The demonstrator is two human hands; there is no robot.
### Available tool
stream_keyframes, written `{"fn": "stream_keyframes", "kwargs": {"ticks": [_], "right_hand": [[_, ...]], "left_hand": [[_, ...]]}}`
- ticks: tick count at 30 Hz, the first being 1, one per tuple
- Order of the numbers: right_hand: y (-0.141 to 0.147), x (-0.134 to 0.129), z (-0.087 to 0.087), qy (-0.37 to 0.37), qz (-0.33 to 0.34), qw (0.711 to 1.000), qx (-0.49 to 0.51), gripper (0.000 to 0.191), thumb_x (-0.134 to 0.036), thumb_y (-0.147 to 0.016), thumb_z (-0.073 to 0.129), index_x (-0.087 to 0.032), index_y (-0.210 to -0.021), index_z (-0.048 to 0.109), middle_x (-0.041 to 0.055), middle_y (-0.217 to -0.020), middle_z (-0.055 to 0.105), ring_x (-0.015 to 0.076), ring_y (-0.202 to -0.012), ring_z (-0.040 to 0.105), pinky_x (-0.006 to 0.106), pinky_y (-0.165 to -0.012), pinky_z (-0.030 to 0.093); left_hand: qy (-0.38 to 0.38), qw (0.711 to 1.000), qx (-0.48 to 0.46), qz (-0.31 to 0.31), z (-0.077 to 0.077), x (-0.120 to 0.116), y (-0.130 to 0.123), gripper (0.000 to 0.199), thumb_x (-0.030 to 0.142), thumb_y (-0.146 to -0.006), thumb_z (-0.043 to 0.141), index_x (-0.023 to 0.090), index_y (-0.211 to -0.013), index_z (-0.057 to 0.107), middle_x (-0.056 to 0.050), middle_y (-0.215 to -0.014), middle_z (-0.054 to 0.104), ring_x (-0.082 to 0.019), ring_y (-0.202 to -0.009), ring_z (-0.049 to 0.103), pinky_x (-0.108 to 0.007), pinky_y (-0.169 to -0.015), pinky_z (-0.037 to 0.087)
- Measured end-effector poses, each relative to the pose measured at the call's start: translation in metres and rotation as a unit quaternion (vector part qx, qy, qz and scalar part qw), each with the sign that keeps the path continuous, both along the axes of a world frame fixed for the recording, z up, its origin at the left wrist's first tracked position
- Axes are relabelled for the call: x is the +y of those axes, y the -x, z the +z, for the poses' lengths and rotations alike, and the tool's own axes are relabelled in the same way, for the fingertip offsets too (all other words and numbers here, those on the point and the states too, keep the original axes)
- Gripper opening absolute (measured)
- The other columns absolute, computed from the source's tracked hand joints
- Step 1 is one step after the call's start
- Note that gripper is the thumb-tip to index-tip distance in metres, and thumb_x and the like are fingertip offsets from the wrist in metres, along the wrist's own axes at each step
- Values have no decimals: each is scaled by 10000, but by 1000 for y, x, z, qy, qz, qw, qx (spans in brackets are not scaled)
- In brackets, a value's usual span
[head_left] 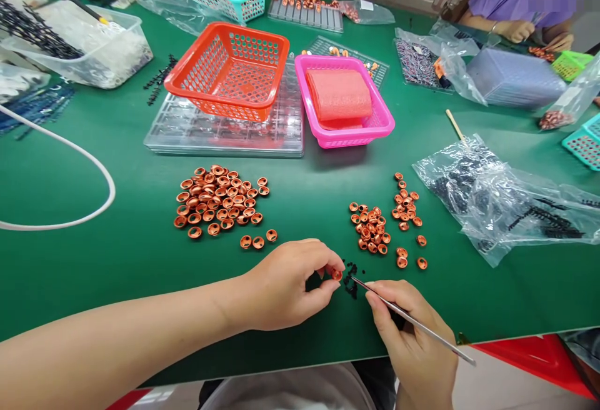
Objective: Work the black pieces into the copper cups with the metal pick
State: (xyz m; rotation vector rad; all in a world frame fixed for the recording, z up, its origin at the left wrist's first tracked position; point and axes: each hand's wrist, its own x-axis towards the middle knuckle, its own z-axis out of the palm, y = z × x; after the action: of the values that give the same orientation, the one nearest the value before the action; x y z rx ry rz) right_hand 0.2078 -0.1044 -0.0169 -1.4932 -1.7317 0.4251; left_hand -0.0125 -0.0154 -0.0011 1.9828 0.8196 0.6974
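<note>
My left hand (295, 282) is closed in a pinch on a small copper-coloured ring-like cup (337, 275), held low over the green table. In my right hand (415, 335) is a slim metal pick (422, 327), its pointed tip at a little heap of tiny black pieces (349, 285) just right of the cup. A large pile of copper-coloured cups (215, 197) lies beyond my left forearm. Two smaller groups, one nearer (370, 229) and one farther right (405, 204), lie beyond my right hand.
An orange basket (227, 66) rests on stacked clear trays (225, 138). Beside it stands a pink basket (344, 138) holding pink foam sheet. Plastic bags of black parts (497, 191) lie at right, a white cable (100, 172) at left. Two people work across the table.
</note>
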Motion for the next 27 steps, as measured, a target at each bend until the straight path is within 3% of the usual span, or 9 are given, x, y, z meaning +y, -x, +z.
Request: {"fn": "stream_keyframes", "kwargs": {"ticks": [9,14,27], "right_hand": [[2,-8,3,-40,10,994,103,258,-75,-854,671,-272,-1020,674,23,-911,771,197,-809,747,347,-697,611],[1,-9,6,-36,72,992,94,372,-25,-829,672,-289,-1092,669,16,-958,779,195,-824,754,342,-685,602],[-1,-9,4,-68,104,991,49,466,30,-793,695,-253,-1160,647,26,-1006,770,179,-852,736,336,-705,583]], "left_hand": [[-57,998,-8,-36,1,-5,-2,129,103,-880,565,156,-961,651,-48,-830,717,-157,-731,599,-262,-677,492],[-78,996,-17,-50,2,-8,-4,133,86,-868,582,138,-970,650,-59,-842,725,-164,-712,590,-278,-672,494],[-55,997,-29,-53,1,-7,-5,141,88,-861,585,143,-969,658,-45,-818,719,-154,-710,597,-265,-677,492]]}}
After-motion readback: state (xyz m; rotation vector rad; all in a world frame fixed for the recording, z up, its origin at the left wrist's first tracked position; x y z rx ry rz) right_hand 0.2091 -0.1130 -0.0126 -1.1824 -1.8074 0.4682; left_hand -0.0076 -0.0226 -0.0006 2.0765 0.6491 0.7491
